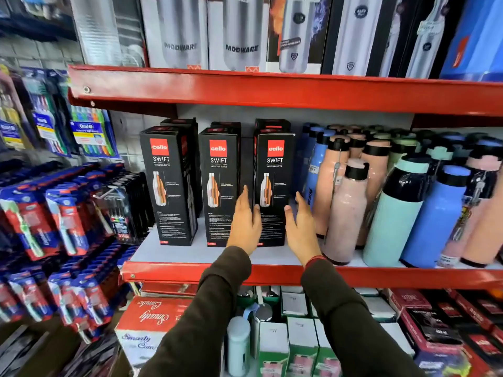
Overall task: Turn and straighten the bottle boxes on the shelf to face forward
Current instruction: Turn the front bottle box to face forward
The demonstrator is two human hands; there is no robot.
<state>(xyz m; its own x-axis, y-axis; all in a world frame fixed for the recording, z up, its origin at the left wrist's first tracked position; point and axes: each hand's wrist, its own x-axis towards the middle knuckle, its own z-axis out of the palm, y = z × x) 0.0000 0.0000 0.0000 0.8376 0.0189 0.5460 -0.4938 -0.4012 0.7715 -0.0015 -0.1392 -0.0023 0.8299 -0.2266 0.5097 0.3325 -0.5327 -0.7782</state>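
Three black Cello Swift bottle boxes stand upright in a front row on the white middle shelf [190, 254], with more boxes behind them. The left box [168, 186] is turned slightly, showing its right side. The middle box [219, 183] and the right box [273, 183] face forward. My left hand [245, 221] lies flat against the left side of the right box, fingers in the gap between it and the middle box. My right hand [300, 227] is at the box's right side, fingers apart, thumb near its front edge. Neither hand is closed around the box.
Loose pink, blue and mint bottles [394, 202] crowd the shelf just right of the boxes. Red shelf lips run above [272, 91] and below [408, 277]. Toothbrush packs [62, 208] hang at the left. Boxed goods fill the shelf below [299, 336].
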